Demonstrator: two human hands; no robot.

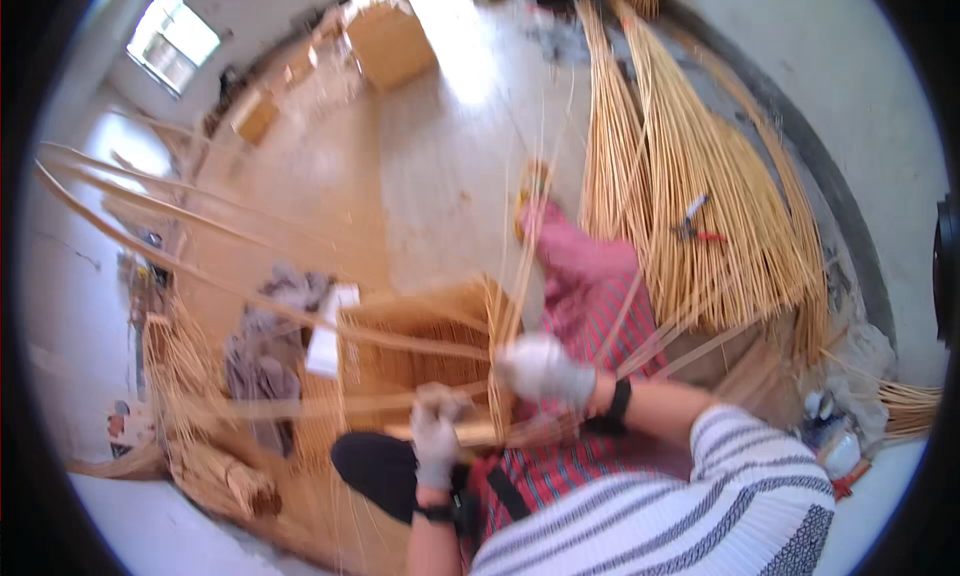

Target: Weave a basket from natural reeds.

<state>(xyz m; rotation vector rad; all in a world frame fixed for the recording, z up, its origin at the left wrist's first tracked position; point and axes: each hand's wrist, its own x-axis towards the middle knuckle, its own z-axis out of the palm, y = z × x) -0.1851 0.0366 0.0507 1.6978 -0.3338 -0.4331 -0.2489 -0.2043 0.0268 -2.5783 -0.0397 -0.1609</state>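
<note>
A box-shaped woven wicker basket [362, 376] lies in front of me with its hollow inside showing. My left hand [436, 441], in a white glove, is at the near side of the basket, its fingers curled closed; what they grip is hidden. Blurred by motion, my gloved right hand [545, 369] is closed at the basket's right edge, on a long flat cane strip [270, 301]. That strip sweeps far out to the left and bends back in a loop. Several thin upright stakes [528, 246] rise from the basket's right side.
Large bundles of wicker rods [700, 176] lie at the right, with red-handled pliers [692, 221] on top. Grey cloth [265, 361], white paper [332, 331] and a rod bundle [225, 471] are on the left. A cardboard box [392, 44] stands farther off.
</note>
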